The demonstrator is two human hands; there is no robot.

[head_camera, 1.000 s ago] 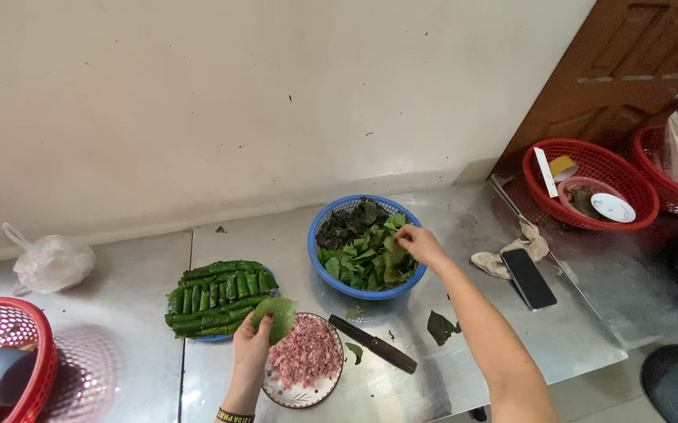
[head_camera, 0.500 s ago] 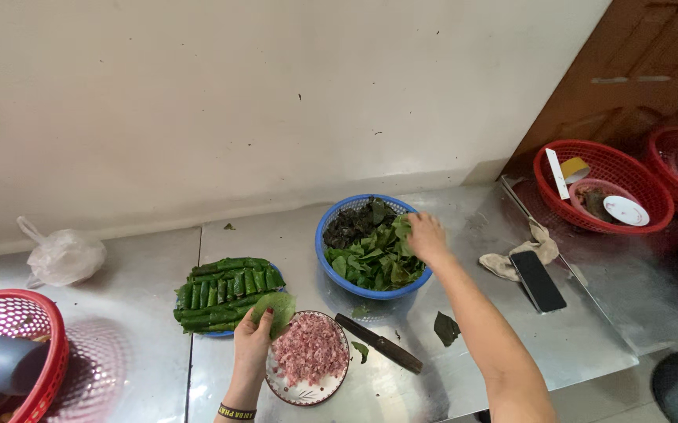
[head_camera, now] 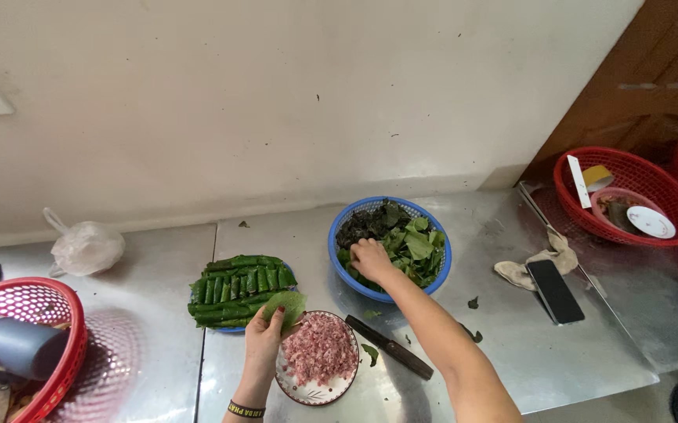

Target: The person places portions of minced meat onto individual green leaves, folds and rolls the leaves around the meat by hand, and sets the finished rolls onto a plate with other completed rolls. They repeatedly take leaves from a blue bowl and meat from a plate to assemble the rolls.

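- Holding a green leaf (head_camera: 285, 304) flat, the left hand (head_camera: 263, 343) is kept beside the plate of minced meat (head_camera: 319, 358), just in front of the stacked leaf rolls (head_camera: 238, 291).
- Good rolling calls for the leaf to be kept level and filled sparingly.
- Inside the blue basket (head_camera: 339, 235), loose leaves (head_camera: 413, 247) are grasped by the right hand (head_camera: 372, 260); one whole, untorn leaf is best chosen.
- A knife (head_camera: 390, 348) is left beside the plate.

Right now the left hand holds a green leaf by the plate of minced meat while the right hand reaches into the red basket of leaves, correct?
Not quite. In the head view the right hand reaches into the blue basket of leaves, not a red one. The left hand does hold a green leaf by the plate of minced meat.
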